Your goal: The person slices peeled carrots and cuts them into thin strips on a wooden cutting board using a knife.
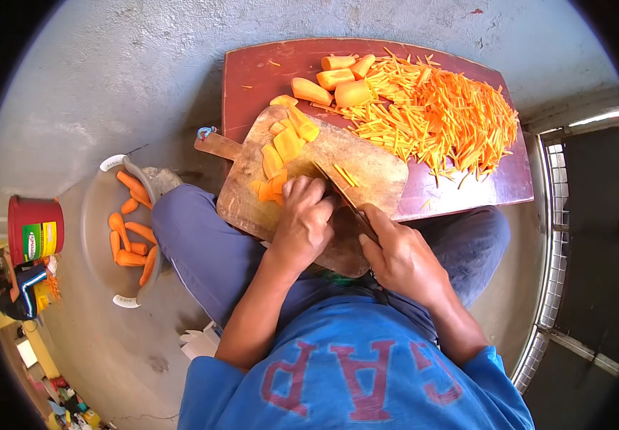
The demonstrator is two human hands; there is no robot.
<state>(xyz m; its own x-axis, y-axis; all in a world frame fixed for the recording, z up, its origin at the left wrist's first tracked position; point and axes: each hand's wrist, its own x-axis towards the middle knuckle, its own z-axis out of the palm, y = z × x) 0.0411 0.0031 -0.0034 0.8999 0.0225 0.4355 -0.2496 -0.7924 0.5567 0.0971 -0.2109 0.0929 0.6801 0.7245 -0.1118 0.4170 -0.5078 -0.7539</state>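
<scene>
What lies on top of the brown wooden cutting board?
Orange carrot slices and thin orange strips lie on the board; whatever the left hand and long dark knife cover cannot be seen.

My feed is bright: the carrot shreds [460,118] look vividly lit, glare whitens the red table [460,192] at right, and a sliver of light blows out above the dark door [596,215]. Fisheye distortion curves everything toward black corners.

At two o'clock, the carrot strips [467,118] are bright orange; at twelve, the table [288,54] is deep red, the board [381,179] mottled tan. At six, the shirt [309,315] is blue with maroon lettering [369,414]; at nine, the basin [102,197] is grey.
</scene>
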